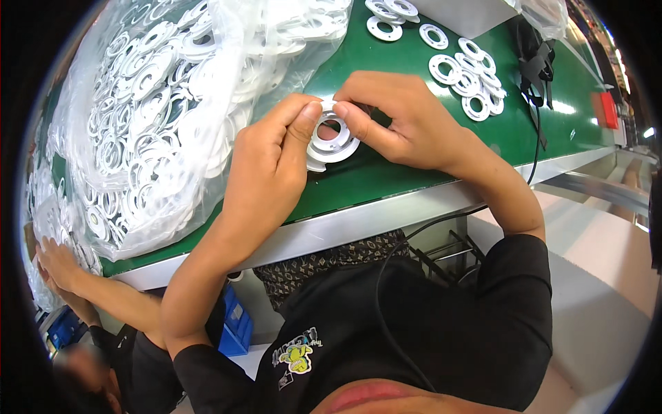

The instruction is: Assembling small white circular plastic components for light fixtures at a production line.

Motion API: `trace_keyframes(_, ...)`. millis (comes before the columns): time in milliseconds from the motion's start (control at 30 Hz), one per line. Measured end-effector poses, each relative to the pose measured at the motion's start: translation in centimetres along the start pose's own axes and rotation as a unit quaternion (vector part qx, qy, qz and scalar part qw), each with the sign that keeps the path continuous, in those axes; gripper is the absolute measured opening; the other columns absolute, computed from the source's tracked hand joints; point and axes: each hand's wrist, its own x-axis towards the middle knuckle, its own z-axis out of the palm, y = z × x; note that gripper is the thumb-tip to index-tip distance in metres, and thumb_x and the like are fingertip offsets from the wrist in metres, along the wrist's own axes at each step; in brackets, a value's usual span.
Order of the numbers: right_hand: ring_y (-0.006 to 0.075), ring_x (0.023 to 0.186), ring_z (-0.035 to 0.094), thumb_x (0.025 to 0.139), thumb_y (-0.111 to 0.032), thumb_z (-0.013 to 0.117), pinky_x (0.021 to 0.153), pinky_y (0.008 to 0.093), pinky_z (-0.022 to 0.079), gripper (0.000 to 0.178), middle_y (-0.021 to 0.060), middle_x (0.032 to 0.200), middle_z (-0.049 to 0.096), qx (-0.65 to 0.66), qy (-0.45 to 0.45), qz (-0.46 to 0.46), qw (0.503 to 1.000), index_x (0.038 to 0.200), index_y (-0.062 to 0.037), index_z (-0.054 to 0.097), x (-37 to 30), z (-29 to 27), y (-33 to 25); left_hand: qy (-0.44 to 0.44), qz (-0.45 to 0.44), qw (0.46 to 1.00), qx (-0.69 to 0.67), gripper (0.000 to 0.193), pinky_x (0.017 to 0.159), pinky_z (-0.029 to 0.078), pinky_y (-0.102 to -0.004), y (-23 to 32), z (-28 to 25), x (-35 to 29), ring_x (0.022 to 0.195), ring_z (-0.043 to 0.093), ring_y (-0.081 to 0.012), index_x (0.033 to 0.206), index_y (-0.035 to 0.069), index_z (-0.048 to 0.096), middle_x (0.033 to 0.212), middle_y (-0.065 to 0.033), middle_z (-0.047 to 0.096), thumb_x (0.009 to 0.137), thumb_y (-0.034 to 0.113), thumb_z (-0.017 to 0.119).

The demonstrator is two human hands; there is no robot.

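Note:
Between my two hands, above the green tabletop, is a white ring-shaped plastic part (336, 147) with a round hole in its middle. My left hand (276, 152) pinches its upper left edge between thumb and curled fingers. On the upper right edge, my right hand (403, 121) closes with thumb and bent forefinger. A small notch or tab shows at the part's lower left. The fingertips behind the ring are partly hidden. To the left of my hands lies a large clear plastic bag (231, 90), filled with many similar white rings (148, 90).
Loose white rings (476, 107) lie in a group on the green table (414, 69) at the right. A grey-white box (469, 17) stands behind them. Black straps and a cable (534, 62) hang over the metal table edge (358, 217). At the far left, another person's hand (61, 265) touches more bagged parts.

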Motion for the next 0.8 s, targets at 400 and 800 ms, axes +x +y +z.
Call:
trace_keyframes(400, 0.0068, 0.069, 0.055, 0.091, -0.018, 0.058, 0.063, 0.0229, 0.044, 0.02, 0.0037, 0.076, 0.063, 0.236, 0.059, 0.184, 0.952, 0.089, 0.0005, 0.063, 0.3, -0.4, -0.2, 0.054, -0.043, 0.963, -0.261, 0.036, 0.072, 0.052, -0.0249, 0.1, -0.4, 1.3, 0.088, 0.06, -0.0126, 0.116, -0.006, 0.047, 0.098, -0.0117, 0.064, 0.093, 0.019, 0.057)
trace_keyframes(800, 0.0054, 0.06, 0.046, 0.085, -0.023, 0.065, 0.054, 0.0224, 0.038, 0.024, 0.0, 0.062, 0.053, 0.248, -0.003, 0.12, 0.961, 0.079, -0.0004, 0.061, 0.0, -0.2, 0.3, 0.03, -0.021, 0.98, -0.194, 0.032, 0.078, 0.044, -0.021, 0.8, -0.2, 0.4, 0.086, 0.056, -0.0076, 0.116, -0.003, 0.055, 0.096, -0.0042, 0.062, 0.095, 0.022, 0.054)
